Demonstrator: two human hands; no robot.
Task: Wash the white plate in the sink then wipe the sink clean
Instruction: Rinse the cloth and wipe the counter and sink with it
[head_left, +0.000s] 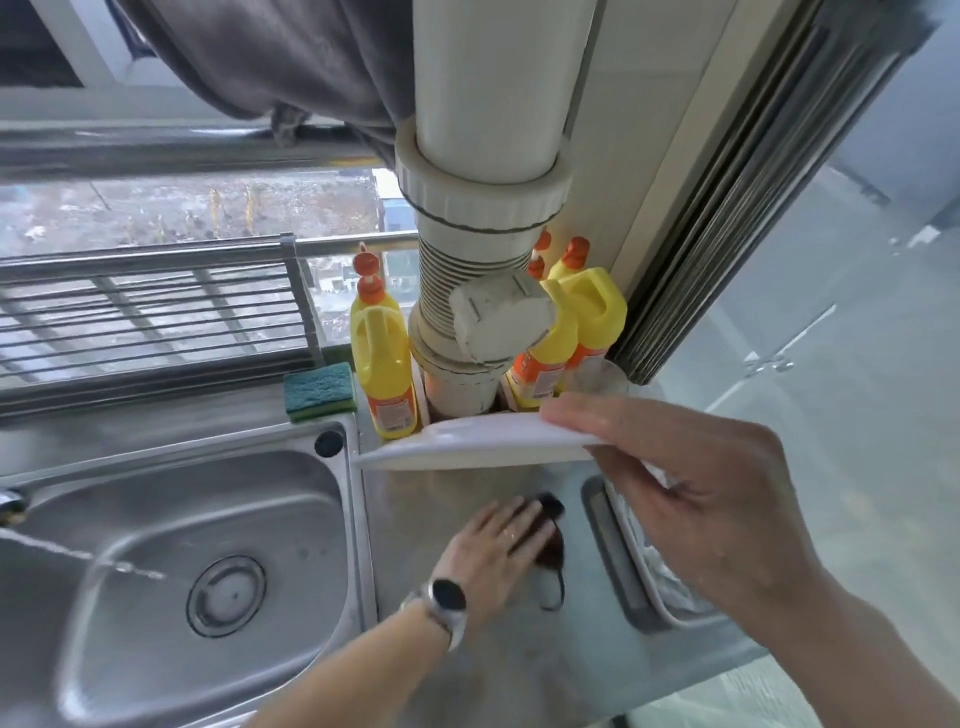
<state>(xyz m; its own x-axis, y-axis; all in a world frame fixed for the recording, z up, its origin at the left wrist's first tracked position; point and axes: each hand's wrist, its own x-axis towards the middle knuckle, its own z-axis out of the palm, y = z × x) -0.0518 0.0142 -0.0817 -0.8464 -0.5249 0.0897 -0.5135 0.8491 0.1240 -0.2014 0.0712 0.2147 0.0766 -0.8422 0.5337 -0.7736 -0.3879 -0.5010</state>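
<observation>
White round plate (470, 441) is being held up edge-on over the steel counter (457, 670), just right of the stainless sink basin (171, 525), so it isn't in the sink right now. The right hand (691, 499) is pinching its rim, thumb on top and fingers underneath, probably keeping it clear of the counter. The left hand (498, 551), flat with fingers straight, is pressing on a dark rag-like thing (550, 545); hard to tell exactly what it is. Guessing it's wiping a spot for the plate.

A thin stream of water (83, 556) is running into the basin, which has nothing in it but the drain (226, 595). Yellow detergent bottles with orange caps (382, 358) are sitting by the white pipe (483, 260), and a green and yellow sponge (319, 391) is resting at the sink's back corner.
</observation>
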